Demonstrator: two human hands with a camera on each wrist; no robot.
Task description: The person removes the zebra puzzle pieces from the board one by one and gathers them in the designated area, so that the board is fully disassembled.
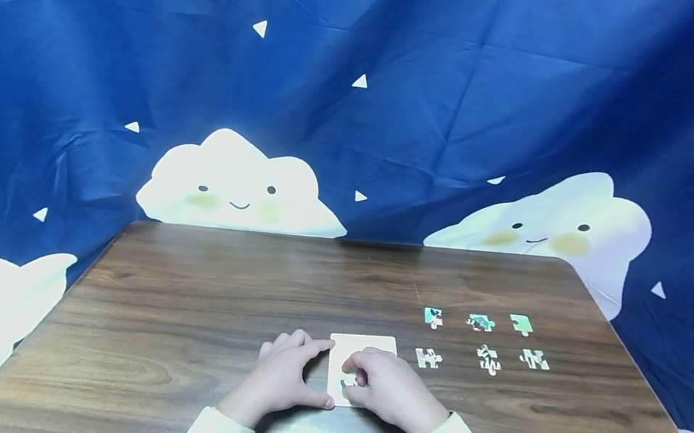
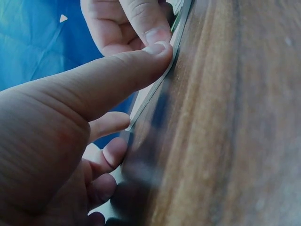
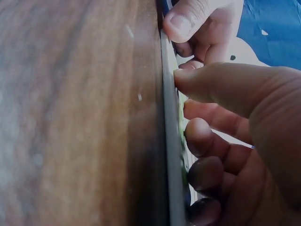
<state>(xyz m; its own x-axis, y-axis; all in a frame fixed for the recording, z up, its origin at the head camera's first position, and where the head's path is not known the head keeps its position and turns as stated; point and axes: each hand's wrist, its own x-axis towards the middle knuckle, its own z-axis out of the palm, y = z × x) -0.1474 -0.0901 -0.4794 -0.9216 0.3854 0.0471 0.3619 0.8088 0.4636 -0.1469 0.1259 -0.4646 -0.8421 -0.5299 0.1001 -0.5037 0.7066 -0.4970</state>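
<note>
My left grip (image 1: 285, 375) spreads against board (image 1: 370, 340) | my right grip (image 1: 391, 389) pinches piece (image 1: 350, 379) | risk: piece jams if I press askew; board slides if left grip eases

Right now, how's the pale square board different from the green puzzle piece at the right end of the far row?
The board is bigger than the green piece. The board has straight sides; the green piece has a knobbly outline. The left grip touches the board, while no grip touches the green piece. Both lie on the brown table.
</note>
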